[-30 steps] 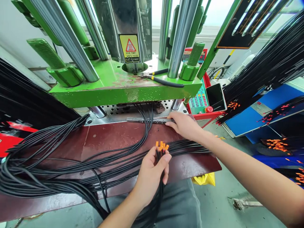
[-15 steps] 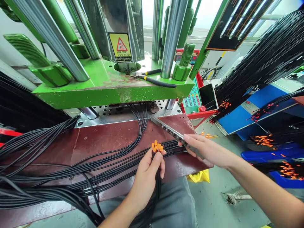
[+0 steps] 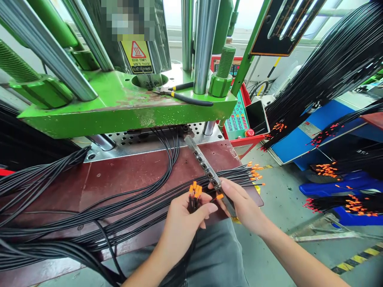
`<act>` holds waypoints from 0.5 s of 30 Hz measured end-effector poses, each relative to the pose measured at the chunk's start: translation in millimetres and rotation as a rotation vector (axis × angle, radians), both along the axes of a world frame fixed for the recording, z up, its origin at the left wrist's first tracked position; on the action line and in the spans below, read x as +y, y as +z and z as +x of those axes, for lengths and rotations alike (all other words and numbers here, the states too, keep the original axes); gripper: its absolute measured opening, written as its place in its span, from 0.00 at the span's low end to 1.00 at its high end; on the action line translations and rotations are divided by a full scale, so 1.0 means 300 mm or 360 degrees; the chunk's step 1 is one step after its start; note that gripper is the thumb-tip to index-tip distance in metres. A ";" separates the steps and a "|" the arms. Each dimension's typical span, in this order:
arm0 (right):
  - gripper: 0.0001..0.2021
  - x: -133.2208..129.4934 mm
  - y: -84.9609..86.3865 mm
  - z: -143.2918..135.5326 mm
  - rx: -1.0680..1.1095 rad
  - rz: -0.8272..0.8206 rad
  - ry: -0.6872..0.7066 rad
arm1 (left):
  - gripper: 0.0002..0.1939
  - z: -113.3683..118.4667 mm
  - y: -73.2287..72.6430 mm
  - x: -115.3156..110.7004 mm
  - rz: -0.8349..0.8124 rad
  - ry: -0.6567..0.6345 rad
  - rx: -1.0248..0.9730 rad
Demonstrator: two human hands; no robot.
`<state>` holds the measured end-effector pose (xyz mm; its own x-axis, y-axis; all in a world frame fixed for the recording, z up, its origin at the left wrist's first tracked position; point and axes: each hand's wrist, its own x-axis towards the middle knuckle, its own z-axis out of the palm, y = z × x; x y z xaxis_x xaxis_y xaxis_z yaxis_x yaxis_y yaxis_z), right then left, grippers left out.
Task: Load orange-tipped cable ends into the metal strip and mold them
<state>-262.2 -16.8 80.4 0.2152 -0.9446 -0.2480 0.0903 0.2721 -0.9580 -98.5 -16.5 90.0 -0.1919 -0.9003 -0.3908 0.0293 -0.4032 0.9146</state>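
My left hand [image 3: 182, 219] is closed around a bunch of thin black cables whose orange connector tips [image 3: 196, 189] stick up above the fingers. The cables run down over my lap. In my right hand [image 3: 243, 205] is a long metal mold bar [image 3: 206, 165] with a row of square slots, gripped near its lower end and slanting up toward the press. A single orange-tipped cable end [image 3: 220, 196] lies against the bar by my right fingers. Whether those fingers also hold this cable is hard to make out. Both hands are close together above the table's front edge.
A green press [image 3: 125, 115] stands ahead, with cutting pliers [image 3: 185, 97] on its plate and a heat warning label [image 3: 137, 56]. Black cables [image 3: 119, 211] cover much of the brown table [image 3: 101, 175]. To the right are a control box [image 3: 239, 115] and hanging cable bundles [image 3: 317, 67].
My right hand has brought the mold bar left and nearer my left hand. One orange-tipped cable is now apart from the bunch, beside the bar. The view has shifted slightly.
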 end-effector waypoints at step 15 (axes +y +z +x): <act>0.17 0.002 0.014 -0.011 -0.0061 -0.0037 0.0113 | 0.16 0.031 0.017 0.002 -0.0180 -0.0289 -0.0370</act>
<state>-265.5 -16.4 84.6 0.2908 -0.9321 -0.2161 0.1085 0.2565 -0.9604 -89.3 -16.0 95.1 -0.2707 -0.8997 -0.3424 -0.2490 -0.2781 0.9277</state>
